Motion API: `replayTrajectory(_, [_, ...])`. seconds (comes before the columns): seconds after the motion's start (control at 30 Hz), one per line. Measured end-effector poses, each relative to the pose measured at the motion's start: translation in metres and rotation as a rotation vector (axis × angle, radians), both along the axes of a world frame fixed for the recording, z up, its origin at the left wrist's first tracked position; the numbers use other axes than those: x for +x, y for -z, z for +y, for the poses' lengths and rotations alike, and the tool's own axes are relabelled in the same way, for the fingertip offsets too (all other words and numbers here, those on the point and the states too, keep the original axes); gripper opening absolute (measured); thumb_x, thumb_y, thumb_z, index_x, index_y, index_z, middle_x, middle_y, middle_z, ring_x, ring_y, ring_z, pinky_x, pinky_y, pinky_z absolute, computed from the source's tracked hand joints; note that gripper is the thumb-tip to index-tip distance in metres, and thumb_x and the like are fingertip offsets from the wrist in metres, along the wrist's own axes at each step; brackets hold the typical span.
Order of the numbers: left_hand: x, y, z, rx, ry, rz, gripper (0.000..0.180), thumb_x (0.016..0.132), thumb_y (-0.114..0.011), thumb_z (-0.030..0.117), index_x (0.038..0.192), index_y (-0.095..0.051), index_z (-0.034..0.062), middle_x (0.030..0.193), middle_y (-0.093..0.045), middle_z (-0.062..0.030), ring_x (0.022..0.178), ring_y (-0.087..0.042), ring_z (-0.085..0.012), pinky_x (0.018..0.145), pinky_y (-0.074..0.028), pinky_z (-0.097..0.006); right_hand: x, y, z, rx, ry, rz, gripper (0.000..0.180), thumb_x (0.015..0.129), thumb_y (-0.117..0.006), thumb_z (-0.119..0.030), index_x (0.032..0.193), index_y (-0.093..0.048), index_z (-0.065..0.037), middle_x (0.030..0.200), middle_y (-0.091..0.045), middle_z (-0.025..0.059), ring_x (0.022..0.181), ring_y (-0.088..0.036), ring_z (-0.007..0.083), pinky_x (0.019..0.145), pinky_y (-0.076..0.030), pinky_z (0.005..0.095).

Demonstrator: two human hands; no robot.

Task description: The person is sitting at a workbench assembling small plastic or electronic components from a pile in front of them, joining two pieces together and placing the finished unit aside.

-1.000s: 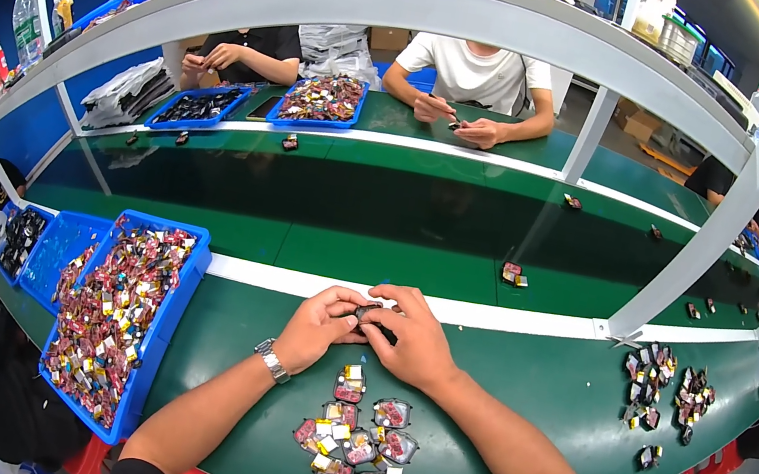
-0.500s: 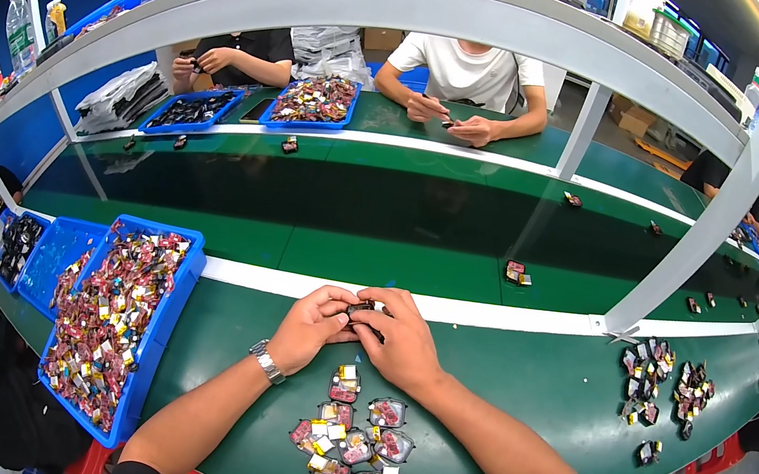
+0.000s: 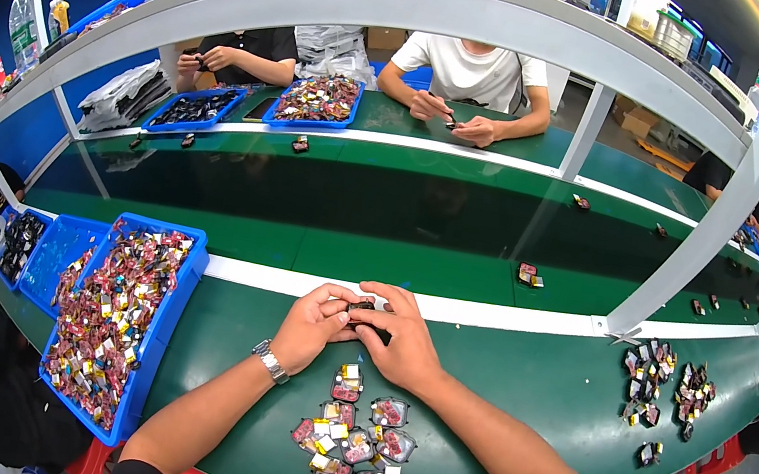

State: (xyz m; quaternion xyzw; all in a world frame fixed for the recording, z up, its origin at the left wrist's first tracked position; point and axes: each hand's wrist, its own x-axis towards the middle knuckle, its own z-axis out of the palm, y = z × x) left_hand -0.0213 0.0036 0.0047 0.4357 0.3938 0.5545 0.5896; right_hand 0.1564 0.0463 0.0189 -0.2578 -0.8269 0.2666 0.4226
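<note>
Both of my hands meet over the green bench, just on the near side of a white rail. My left hand (image 3: 318,320) is closed on one side of a small black plastic casing (image 3: 370,315), partly hidden by the fingers. From the other side, the fingers of my right hand (image 3: 405,335) press and wrap round the same casing. Toward me, between my forearms, lies a cluster of small black-rimmed casings (image 3: 357,446) with red circuit boards and white and yellow parts showing.
On the left, a blue tray (image 3: 192,277) is heaped with red boards, beside another blue tray (image 3: 65,245). Similar units (image 3: 647,381) lie in groups at the right. Beyond the rail, a green belt (image 3: 375,262) carries scattered units. A grey frame post (image 3: 697,222) rises right; people sit across.
Units on the belt have shifted a little to the right. My right fingers have moved slightly on the black casing, and more of it shows between my hands.
</note>
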Motion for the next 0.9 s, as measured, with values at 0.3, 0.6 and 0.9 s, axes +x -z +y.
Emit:
replayTrajectory(0.3, [-0.0020, -0.0017, -0.0005, 0.004, 0.065, -0.055, 0.023, 0.097, -0.051, 0.000, 0.119, -0.049, 0.0013, 0.130, -0.055, -0.0171, 0.118, -0.058, -0.0232, 0.099, -0.053, -0.039, 0.0012, -0.0002, -0.0008, 0.106, 0.065, 0.008, 0.019, 0.077, -0.073, -0.005, 0.096, -0.073, -0.008, 0.121, -0.061, 0.0083, 0.114, -0.054, 0.0290, 0.095, -0.046, 0.0389])
replayTrajectory(0.6, [-0.0018, -0.0029, -0.0012, 0.023, 0.028, -0.052, 0.024, 0.098, -0.047, -0.003, 0.122, -0.049, 0.0007, 0.130, -0.057, -0.0168, 0.114, -0.061, -0.0219, 0.098, -0.053, -0.037, -0.0013, -0.0029, -0.0016, 0.036, -0.006, 0.049, 0.017, 0.078, -0.068, -0.002, 0.094, -0.073, -0.005, 0.127, -0.058, 0.0111, 0.122, -0.049, 0.0324, 0.102, -0.042, 0.0418])
replayTrajectory(0.9, [-0.0005, 0.0005, -0.0013, 0.048, 0.050, -0.115, 0.024, 0.098, -0.047, -0.003, 0.121, -0.048, 0.0002, 0.132, -0.055, -0.0173, 0.114, -0.061, -0.0223, 0.098, -0.053, -0.037, 0.0013, -0.0033, -0.0014, 0.100, 0.062, 0.000, 0.018, 0.078, -0.067, -0.002, 0.095, -0.072, -0.004, 0.129, -0.057, 0.0125, 0.124, -0.048, 0.0327, 0.101, -0.043, 0.0418])
